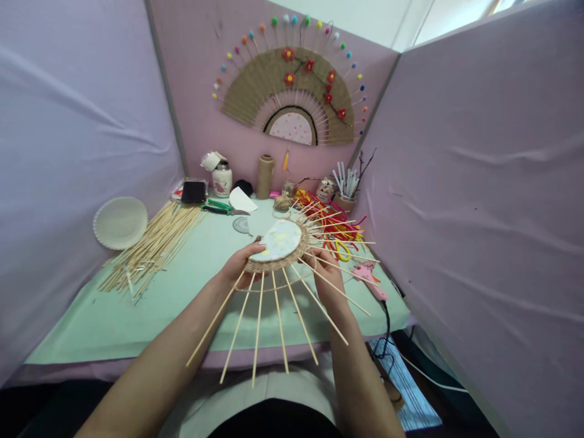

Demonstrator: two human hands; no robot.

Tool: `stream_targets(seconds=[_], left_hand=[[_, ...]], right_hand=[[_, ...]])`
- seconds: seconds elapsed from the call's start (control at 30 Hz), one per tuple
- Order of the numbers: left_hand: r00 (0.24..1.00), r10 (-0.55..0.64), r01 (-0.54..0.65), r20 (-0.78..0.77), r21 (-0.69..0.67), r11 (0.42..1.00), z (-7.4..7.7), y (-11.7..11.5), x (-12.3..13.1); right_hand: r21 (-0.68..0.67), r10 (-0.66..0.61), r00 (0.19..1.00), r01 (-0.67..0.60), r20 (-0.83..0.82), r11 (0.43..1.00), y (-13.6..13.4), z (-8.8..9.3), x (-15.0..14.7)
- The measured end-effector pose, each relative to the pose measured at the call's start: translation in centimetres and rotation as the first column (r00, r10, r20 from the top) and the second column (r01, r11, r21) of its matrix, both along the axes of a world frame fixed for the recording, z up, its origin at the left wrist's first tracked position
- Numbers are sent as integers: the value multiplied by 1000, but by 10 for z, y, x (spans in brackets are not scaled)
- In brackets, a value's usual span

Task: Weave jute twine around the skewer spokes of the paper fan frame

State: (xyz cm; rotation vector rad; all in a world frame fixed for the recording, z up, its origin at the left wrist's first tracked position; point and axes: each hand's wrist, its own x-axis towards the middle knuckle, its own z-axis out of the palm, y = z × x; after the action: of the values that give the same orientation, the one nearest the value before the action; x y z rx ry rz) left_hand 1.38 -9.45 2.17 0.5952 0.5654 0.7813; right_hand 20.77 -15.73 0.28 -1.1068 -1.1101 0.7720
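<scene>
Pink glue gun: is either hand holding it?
No, the pink glue gun lies on the green table; the left hand and right hand hold the half-round stick fan.

Left hand (239,266) grips the left edge of a half-round fan frame (279,244), thumb on its pale spotted disc, jute cord wound round the rim. Bamboo skewers radiate from it toward the person and to the right. Right hand (329,278) sits under the spokes on the right side, fingers among them. Pink glue gun (368,278) lies just right of that hand. On the green table cover (137,316): loose skewer pile (152,246), paper plate (120,222), green pliers (223,208), twine spool (265,176). Finished fan (292,97) hangs on the back wall
</scene>
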Motion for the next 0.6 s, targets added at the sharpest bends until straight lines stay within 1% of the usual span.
stream_targets(seconds=[0.13, 0.27, 0.37, 0.47, 0.6], left_hand=[[1000, 12, -12, -23, -5, 1000, -4, 5, -5], [999, 34, -34, -38, 16, 999, -3, 6, -8], [996, 64, -63, -60, 13, 998, -1, 5, -8], [995, 80, -79, -54, 25, 997, 2, 4, -9], [995, 67, -63, -72, 56, 996, 3, 4, -11]], right_hand=[[12, -32, 999, 32, 7, 999, -4, 0, 8], [26, -146, 987, 145, 61, 989, -4, -2, 17], [41, -206, 978, 204, 44, 978, -4, -2, 21], [20, -201, 979, 201, -35, 979, -7, 2, 24], [21, -176, 977, 180, -118, 983, -10, 7, 29]])
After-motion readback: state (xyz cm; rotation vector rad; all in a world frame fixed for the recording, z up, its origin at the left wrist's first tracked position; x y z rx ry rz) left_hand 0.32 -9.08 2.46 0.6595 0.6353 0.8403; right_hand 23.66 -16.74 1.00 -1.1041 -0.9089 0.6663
